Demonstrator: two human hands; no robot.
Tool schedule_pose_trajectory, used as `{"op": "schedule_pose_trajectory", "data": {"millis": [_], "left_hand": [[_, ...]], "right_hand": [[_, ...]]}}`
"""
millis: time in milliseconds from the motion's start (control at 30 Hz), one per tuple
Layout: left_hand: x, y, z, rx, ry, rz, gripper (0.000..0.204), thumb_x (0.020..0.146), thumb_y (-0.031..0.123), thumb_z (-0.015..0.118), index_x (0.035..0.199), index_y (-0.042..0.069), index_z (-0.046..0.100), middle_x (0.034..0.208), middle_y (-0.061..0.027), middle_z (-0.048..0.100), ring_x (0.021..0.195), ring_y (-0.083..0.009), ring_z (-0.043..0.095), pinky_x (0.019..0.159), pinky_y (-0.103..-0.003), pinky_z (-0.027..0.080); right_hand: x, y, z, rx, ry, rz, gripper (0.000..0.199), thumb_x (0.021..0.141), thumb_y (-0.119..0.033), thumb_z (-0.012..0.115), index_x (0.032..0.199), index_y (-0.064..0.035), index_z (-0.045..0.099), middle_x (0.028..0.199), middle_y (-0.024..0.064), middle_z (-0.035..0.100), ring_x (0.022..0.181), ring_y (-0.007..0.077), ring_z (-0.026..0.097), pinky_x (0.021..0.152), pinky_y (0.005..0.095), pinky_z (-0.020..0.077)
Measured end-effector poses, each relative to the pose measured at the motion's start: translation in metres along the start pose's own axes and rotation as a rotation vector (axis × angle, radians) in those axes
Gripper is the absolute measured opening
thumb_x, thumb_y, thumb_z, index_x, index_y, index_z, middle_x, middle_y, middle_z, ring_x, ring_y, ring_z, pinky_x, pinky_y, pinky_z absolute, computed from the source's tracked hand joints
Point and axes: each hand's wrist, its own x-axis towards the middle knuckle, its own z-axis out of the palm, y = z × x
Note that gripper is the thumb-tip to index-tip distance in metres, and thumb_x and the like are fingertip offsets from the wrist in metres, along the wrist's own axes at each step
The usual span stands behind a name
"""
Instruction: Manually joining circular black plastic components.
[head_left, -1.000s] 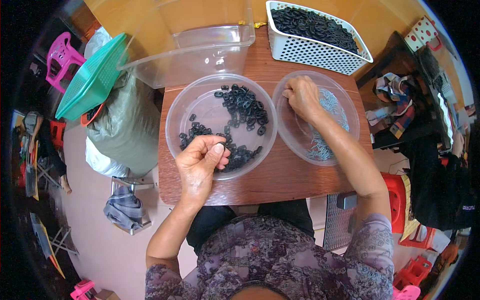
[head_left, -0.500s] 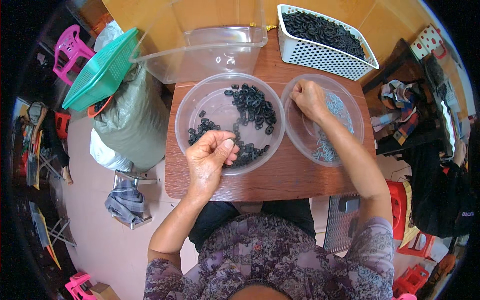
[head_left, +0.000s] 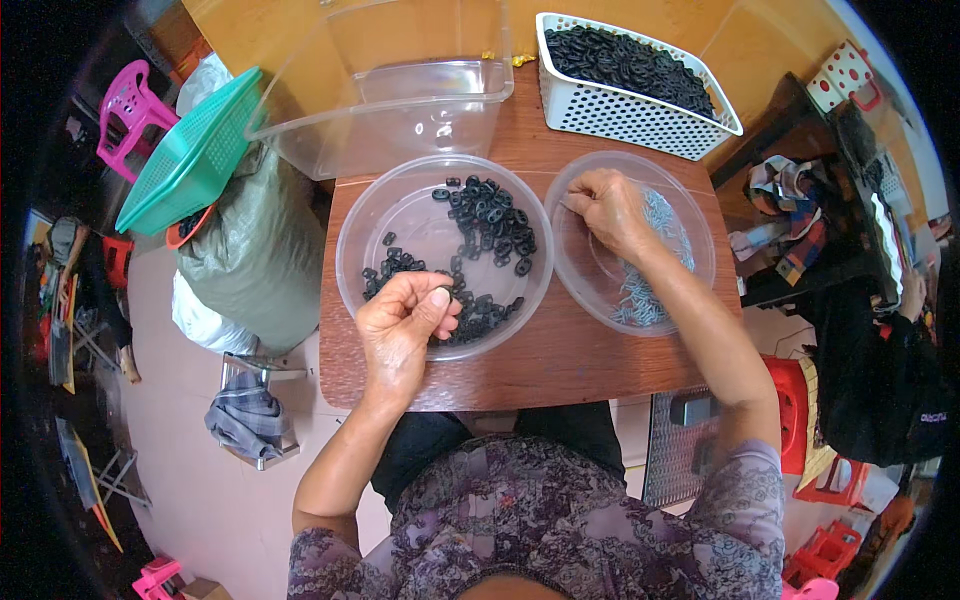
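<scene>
Two clear round bowls sit side by side on a small brown table (head_left: 560, 350). The left bowl (head_left: 380, 215) holds several small black rings (head_left: 490, 215). Over its near rim hovers my left hand (head_left: 405, 320), fingers curled and pinched together; whether a ring is in them is hidden. The right bowl (head_left: 690, 200) holds several small grey metal pieces (head_left: 645, 290). My right hand (head_left: 612, 208) reaches into that bowl, fingers bunched as if pinching a piece, though none shows between them.
A white perforated basket (head_left: 640, 115) full of black rings stands at the back right. An empty clear tub (head_left: 400, 90) sits behind the left bowl. A green basket (head_left: 190, 150) rests on a grey sack (head_left: 255, 250) to the left. Red stools (head_left: 795, 410) stand to the right.
Both hands have stayed in place over their bowls; only the fingers shift a little. The view has tilted slightly.
</scene>
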Motion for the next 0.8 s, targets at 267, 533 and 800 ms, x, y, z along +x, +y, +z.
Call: {"op": "schedule_pose_trajectory", "data": {"millis": [267,533,800], "left_hand": [[0.001,0.002,0.001,-0.019,0.001,-0.001,0.014,0.085,0.006,0.057,0.095,-0.003,0.058,0.074,-0.0070,0.062,0.060,-0.0081,0.055,0.055,-0.019,0.045],[-0.003,0.008,0.001,-0.167,0.020,-0.034,0.011,0.085,0.005,0.056,0.092,-0.003,0.056,0.074,-0.0092,0.061,0.058,-0.0113,0.056,0.052,-0.021,0.045],[-0.013,0.018,0.011,-0.205,0.023,-0.013,0.012,0.085,0.007,0.057,0.092,-0.003,0.056,0.075,-0.0090,0.062,0.059,-0.0111,0.056,0.053,-0.022,0.046]], "right_hand": [[0.001,-0.002,0.009,-0.148,-0.045,-0.200,0.010,0.072,-0.010,0.060,0.069,-0.0012,0.057,0.073,0.0156,0.058,0.075,0.0331,0.056,0.066,0.0403,0.0445],[-0.032,-0.077,-0.030,0.434,-0.086,0.095,0.002,0.077,-0.001,0.059,0.077,-0.0008,0.058,0.068,-0.0005,0.054,0.064,0.0044,0.048,0.059,0.0200,0.0404],[-0.054,-0.147,-0.019,0.913,-0.238,0.133,0.008,0.075,-0.001,0.063,0.082,-0.0022,0.059,0.074,-0.0021,0.056,0.067,0.0038,0.049,0.060,0.0184,0.0397]]}}
